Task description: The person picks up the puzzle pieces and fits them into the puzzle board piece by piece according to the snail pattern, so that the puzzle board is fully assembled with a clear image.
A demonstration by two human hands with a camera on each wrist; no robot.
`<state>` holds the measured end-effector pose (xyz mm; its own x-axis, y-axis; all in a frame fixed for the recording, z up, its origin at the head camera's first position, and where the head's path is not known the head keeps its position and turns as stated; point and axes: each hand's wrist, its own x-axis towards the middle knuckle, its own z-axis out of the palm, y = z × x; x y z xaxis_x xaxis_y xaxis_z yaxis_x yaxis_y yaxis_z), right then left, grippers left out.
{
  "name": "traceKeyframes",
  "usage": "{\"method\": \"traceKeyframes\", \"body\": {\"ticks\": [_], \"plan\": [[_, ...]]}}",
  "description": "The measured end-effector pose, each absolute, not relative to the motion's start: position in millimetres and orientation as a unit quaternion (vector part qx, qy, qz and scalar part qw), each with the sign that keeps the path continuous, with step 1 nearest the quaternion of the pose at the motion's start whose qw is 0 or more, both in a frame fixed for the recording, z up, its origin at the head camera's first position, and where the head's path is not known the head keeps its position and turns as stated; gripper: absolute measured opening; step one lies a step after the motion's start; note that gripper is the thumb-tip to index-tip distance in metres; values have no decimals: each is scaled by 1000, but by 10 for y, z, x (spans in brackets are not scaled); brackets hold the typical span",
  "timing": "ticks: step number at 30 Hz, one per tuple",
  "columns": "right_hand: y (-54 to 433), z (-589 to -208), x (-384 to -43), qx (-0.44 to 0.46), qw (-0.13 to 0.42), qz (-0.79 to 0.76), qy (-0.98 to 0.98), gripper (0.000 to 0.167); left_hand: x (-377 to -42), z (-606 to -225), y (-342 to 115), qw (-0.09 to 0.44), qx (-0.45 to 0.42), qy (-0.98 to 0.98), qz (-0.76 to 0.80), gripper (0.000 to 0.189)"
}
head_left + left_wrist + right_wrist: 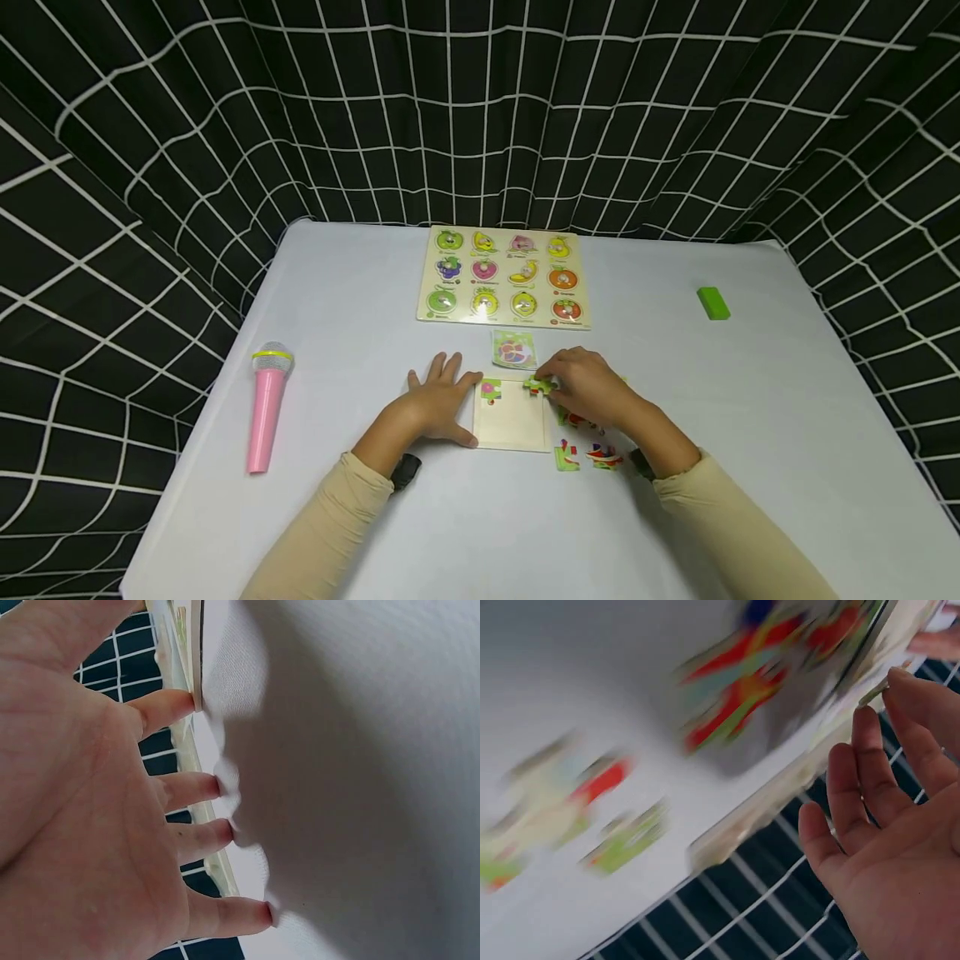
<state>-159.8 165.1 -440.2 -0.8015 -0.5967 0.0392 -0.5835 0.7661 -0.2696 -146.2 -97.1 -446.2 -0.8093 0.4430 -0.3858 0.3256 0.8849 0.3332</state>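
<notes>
A shallow square puzzle tray (512, 427) lies on the table, with a green jigsaw piece bearing a pink spot (491, 388) in its upper left corner. Fingers spread, my left hand (431, 406) touches the tray's left side with thumb and index finger; in the left wrist view its other fingertips rest on the table. My right hand (588, 385) pinches another green puzzle piece (537, 386) over the tray's upper right corner, seen edge-on in the right wrist view. Loose puzzle pieces (567, 456) lie right of the tray, some partly hidden beneath the right hand.
A small picture card (514, 348) lies just beyond the tray. Behind it is a fruit peg board (467, 279). A pink toy microphone (267, 408) lies at left, a green block (713, 303) at far right. Black gridded cloth (480, 108) hangs around the white table (750, 433).
</notes>
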Motion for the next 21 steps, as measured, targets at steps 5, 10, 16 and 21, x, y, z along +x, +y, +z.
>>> {"method": "traceKeyframes", "body": {"ticks": [5, 10, 16, 21], "plan": [[1416, -4413, -1596, -337, 38, -142, 930, 27, -1466, -4463, -958, 232, 205, 943, 121, 101], [1315, -4441, -1597, -346, 41, -136, 927, 26, -1469, -4455, -953, 234, 207, 943, 118, 101], [1276, -4479, -1591, -338, 34, -129, 932, 26, -1472, -4447, -957, 238, 208, 942, 113, 102], [1237, -4504, -1590, -334, 27, -116, 935, 27, -1472, -4452, -974, 236, 205, 943, 114, 102]]}}
